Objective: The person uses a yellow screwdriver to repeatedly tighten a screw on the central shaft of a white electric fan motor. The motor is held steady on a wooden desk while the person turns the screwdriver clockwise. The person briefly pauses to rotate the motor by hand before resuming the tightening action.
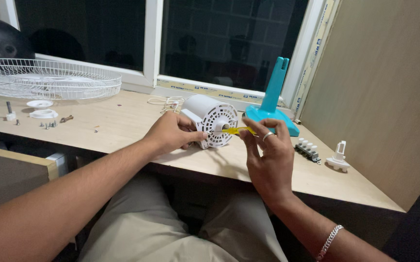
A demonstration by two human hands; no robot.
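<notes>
A white cylindrical fan motor housing (209,114) lies on its side on the wooden desk (122,121), its vented round face turned toward me. My left hand (172,132) grips the housing from the left side. My right hand (266,154), with a ring on one finger, holds a thin yellow-handled tool (235,130) whose tip meets the centre of the vented face. A bracelet sits on my right wrist.
A teal fan stand (273,104) rises behind the motor. A white wire fan guard (45,77) and a black dome lie at the far left, with small screws and white rings (40,109) nearby. A switch block (308,149) and a white knob part (338,157) sit at the right.
</notes>
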